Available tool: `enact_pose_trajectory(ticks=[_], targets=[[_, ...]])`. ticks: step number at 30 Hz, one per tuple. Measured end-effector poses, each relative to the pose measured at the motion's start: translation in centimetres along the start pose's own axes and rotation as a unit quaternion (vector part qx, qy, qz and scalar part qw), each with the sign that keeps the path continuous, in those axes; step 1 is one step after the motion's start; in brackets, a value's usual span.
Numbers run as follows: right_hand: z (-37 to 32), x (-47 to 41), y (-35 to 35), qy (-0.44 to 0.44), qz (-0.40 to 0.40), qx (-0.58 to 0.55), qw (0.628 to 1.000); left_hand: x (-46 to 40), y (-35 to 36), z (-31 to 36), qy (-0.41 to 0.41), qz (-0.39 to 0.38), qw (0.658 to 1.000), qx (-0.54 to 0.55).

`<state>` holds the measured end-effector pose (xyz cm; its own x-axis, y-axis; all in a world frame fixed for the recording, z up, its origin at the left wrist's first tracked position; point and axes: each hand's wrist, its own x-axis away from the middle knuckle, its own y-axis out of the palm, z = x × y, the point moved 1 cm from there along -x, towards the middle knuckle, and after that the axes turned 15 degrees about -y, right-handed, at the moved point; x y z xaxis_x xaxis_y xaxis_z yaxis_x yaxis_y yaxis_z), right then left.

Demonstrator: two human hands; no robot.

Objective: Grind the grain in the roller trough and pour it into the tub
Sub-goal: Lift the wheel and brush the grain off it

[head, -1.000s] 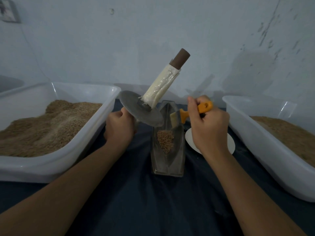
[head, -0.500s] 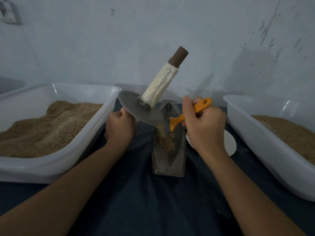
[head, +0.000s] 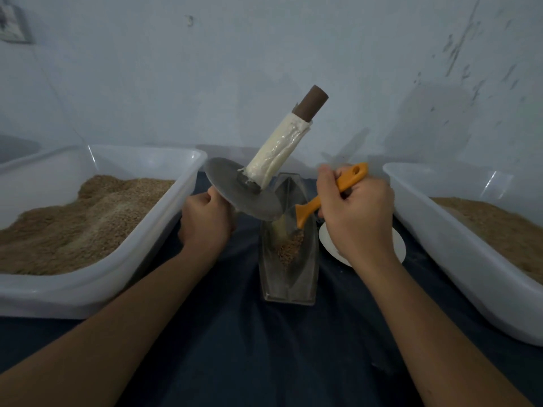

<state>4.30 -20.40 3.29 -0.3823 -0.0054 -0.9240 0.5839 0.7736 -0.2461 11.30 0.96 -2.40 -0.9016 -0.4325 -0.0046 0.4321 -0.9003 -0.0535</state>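
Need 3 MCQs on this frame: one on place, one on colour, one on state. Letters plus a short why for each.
1. Where does the metal trough stand?
A. inside the left tub
B. on the dark cloth between the two tubs
C. on the white disc

2. What colour is the handle of the tool in the right hand?
A. orange
B. green
C. black

3. How is the roller wheel held?
A. flat in the trough
B. lifted and tilted above the trough by the left hand
C. lying in the right tub

Answers:
1 B: cloth under it, left tub and right tub to either side.
2 A: orange handle sticks out of the fist.
3 B: disc is clear of the trough, wrapped handle pointing up and right.
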Motion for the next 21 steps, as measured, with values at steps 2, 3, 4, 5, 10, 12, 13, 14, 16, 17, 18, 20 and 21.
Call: enact_pose_trajectory(ticks=[2,3,4,5,10,12,13,14,16,17,18,20,21], targets=[[0.0,0.2,0.3,-0.002,-0.021,0.002,1.000,0.0,0.0,0.0,-0.001,0.002,1.000,0.000],[0.1,0.2,0.2,-0.006,-0.026,0.009,1.000,0.0,0.0,0.0,-0.001,0.001,1.000,0.000],[0.2,0.1,0.1,-0.012,-0.028,0.018,0.999,0.0,0.0,0.0,-0.001,-0.001,1.000,0.003],[0.3,0.0,-0.1,-0.017,-0.027,0.026,0.999,0.0,0.0,0.0,0.001,-0.004,1.000,0.007],[0.3,-0.5,-0.7,-0.024,0.005,0.012,1.000,0.0,-0.1,-0.1,-0.002,-0.006,1.000,0.003],[0.1,-0.3,-0.4,-0.031,-0.012,0.008,0.999,0.0,-0.1,-0.1,-0.005,-0.005,1.000,-0.002],[0.0,-0.3,-0.2,-0.030,-0.025,0.010,0.999,0.0,-0.1,0.0,-0.004,-0.006,1.000,-0.003],[-0.1,-0.2,-0.2,-0.027,-0.034,0.013,0.999,0.0,-0.1,0.0,-0.004,-0.009,1.000,-0.003],[0.0,-0.4,-0.5,-0.026,-0.034,0.015,0.999,0.0,-0.1,0.0,-0.003,-0.012,1.000,0.000],[0.0,-0.6,-0.7,-0.031,-0.026,0.015,0.999,0.0,-0.1,0.0,-0.002,-0.011,1.000,0.001],[0.0,-0.8,-1.0,-0.039,-0.020,0.015,0.999,0.0,-0.1,0.0,-0.001,-0.010,1.000,0.001],[-0.1,-0.9,-1.1,-0.052,-0.023,0.004,0.998,0.1,-0.1,0.0,0.002,-0.011,1.000,0.005],[-0.1,-0.8,-1.0,-0.049,-0.034,-0.005,0.998,0.1,-0.1,0.0,0.004,-0.011,1.000,0.005]])
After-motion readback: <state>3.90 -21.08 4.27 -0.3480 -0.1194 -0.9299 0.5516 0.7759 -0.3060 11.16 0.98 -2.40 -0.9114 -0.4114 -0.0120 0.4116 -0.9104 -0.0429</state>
